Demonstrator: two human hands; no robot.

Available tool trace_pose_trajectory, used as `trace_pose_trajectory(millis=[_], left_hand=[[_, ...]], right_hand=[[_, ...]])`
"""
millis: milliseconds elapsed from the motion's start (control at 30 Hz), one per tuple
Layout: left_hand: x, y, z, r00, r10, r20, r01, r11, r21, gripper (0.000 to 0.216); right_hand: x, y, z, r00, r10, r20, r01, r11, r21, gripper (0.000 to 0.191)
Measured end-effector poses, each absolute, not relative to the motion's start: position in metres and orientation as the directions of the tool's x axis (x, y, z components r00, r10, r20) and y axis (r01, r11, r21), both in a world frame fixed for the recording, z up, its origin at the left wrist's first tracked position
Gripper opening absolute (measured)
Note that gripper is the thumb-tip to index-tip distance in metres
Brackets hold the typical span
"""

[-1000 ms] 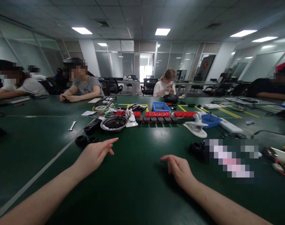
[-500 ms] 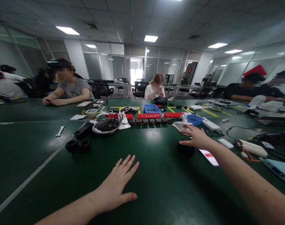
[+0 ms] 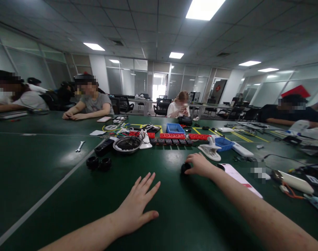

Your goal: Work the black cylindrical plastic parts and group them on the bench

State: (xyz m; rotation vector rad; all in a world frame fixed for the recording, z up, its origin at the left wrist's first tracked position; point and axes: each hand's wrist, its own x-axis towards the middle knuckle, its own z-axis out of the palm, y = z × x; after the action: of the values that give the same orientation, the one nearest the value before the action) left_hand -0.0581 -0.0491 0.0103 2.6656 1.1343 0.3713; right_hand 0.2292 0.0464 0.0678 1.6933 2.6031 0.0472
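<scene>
My left hand (image 3: 139, 205) hovers over or rests on the green tabletop, fingers spread and holding nothing. My right hand (image 3: 200, 165) has its thumb and fingers round a small black round piece (image 3: 185, 169) at the table surface. Another black round piece (image 3: 221, 167) shows only in part behind my right wrist, close to a pink-white phone (image 3: 234, 174). Two similar black pieces (image 3: 105, 164) stand side by side at the left. What kind of part they are cannot be made out.
Beyond my hands lie a metal bowl (image 3: 127, 150), red terminal strips (image 3: 171, 136), a blue tray (image 3: 175, 132) and a white clip base (image 3: 210, 153). A wrench (image 3: 80, 146) lies at the left. Power banks and cables crowd the right. Several people sit around the table.
My right hand has moved left along the table and closed on one black piece, which came away from its neighbour. The left hand keeps its spread pose. The camera view has tilted up and turned left.
</scene>
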Motion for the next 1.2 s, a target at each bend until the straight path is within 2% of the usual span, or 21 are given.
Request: trace_pose_trajectory(millis=[100,200,300,333,400,433,500,600,733,800,867,900,967,1000,1100,1200], left_hand=[[-0.061,-0.05,0.011,0.614,0.745,0.259,0.705,-0.666,0.243,0.063],[-0.064,-0.049,0.01,0.583,0.732,0.352,0.715,-0.668,0.206,0.055],[-0.065,-0.047,0.007,0.549,0.726,0.414,0.723,-0.661,0.202,0.046],[-0.065,-0.045,0.007,0.538,0.727,0.427,0.721,-0.659,0.214,0.043],[-0.066,-0.042,0.005,0.534,0.72,0.443,0.688,-0.675,0.268,0.038],[-0.067,-0.041,0.005,0.541,0.715,0.443,0.656,-0.688,0.31,0.036],[-0.067,-0.039,0.004,0.558,0.711,0.428,0.581,-0.703,0.41,0.035],[-0.068,-0.039,0.0,0.559,0.73,0.392,0.504,-0.675,0.539,0.035],[-0.067,-0.039,-0.005,0.529,0.754,0.388,0.441,-0.636,0.633,0.046],[-0.065,-0.04,-0.005,0.498,0.768,0.402,0.438,-0.623,0.648,0.05],[-0.063,-0.041,-0.003,0.497,0.766,0.409,0.462,-0.632,0.622,0.054],[-0.063,-0.042,-0.002,0.513,0.756,0.408,0.479,-0.646,0.594,0.055],[-0.062,-0.044,0.0,0.549,0.732,0.405,0.526,-0.678,0.513,0.052],[-0.062,-0.044,0.001,0.558,0.724,0.405,0.558,-0.689,0.463,0.049],[-0.06,-0.043,0.004,0.538,0.744,0.396,0.646,-0.666,0.372,0.044],[-0.053,-0.039,0.012,0.523,0.758,0.39,0.605,-0.653,0.457,0.055]], right_hand=[[0.186,0.024,0.068,-0.553,0.832,-0.03,0.833,0.553,-0.01,0.046],[0.163,-0.002,0.073,-0.702,0.71,-0.049,0.708,0.689,-0.158,0.049],[0.162,-0.016,0.08,-0.716,0.697,-0.029,0.675,0.681,-0.284,0.073],[0.164,-0.016,0.081,-0.694,0.719,0.031,0.678,0.667,-0.309,0.068],[0.172,-0.011,0.08,-0.59,0.781,0.205,0.703,0.622,-0.344,0.037],[0.175,-0.007,0.076,-0.506,0.813,0.286,0.725,0.581,-0.37,0.037],[0.182,0.0,0.064,-0.326,0.877,0.353,0.755,0.466,-0.462,0.053],[0.186,0.003,0.037,-0.199,0.94,0.278,0.742,0.329,-0.583,0.051],[0.183,-0.002,0.005,-0.273,0.927,0.257,0.71,0.374,-0.597,0.038],[0.181,-0.004,-0.002,-0.311,0.917,0.249,0.684,0.398,-0.611,0.044],[0.181,-0.004,-0.002,-0.334,0.897,0.291,0.654,0.443,-0.613,0.051],[0.182,-0.003,-0.001,-0.349,0.881,0.32,0.64,0.474,-0.605,0.049],[0.185,-0.001,0.004,-0.377,0.849,0.371,0.625,0.528,-0.574,0.027],[0.187,0.0,0.006,-0.389,0.835,0.39,0.624,0.55,-0.556,0.026],[0.192,0.001,0.008,-0.395,0.818,0.418,0.619,0.573,-0.537,0.052],[0.194,0.001,0.004,-0.339,0.859,0.384,0.581,0.512,-0.632,0.052]])
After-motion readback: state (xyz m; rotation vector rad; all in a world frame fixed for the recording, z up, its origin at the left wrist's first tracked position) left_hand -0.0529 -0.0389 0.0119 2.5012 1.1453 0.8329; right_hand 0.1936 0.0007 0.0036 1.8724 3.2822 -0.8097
